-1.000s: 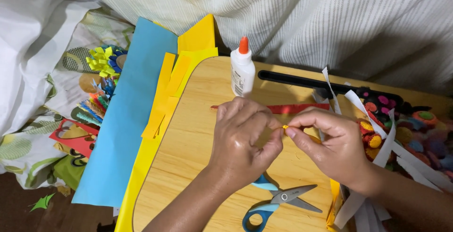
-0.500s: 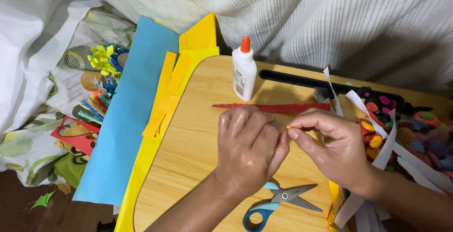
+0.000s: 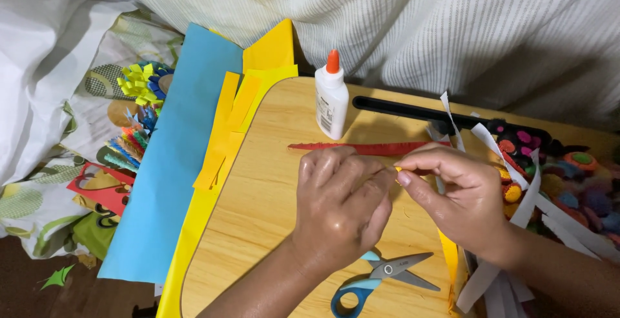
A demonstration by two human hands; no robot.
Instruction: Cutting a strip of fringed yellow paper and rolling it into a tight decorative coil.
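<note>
Over a light wooden board (image 3: 258,227), my left hand (image 3: 342,205) and my right hand (image 3: 452,195) meet at the fingertips. Both pinch a narrow yellow paper strip (image 3: 447,253); its upper end is mostly hidden between the fingers and its tail hangs down below my right hand. A fringed red paper strip (image 3: 371,148) lies flat on the board just beyond my hands. A white glue bottle (image 3: 330,101) with an orange cap stands behind it. Blue-handled scissors (image 3: 381,276) lie shut on the board below my hands.
Blue paper (image 3: 174,163) and yellow paper pieces (image 3: 236,117) lie left of the board. Small paper flowers (image 3: 139,85) and scraps sit on the patterned cloth further left. White paper strips (image 3: 536,195) and colourful rolled pieces (image 3: 568,182) fill the right side, beside a long black tool (image 3: 413,110).
My hands have stayed together over the board, shifting slightly toward me. The red strip, partly covered a second ago, now lies fully in view beyond them.
</note>
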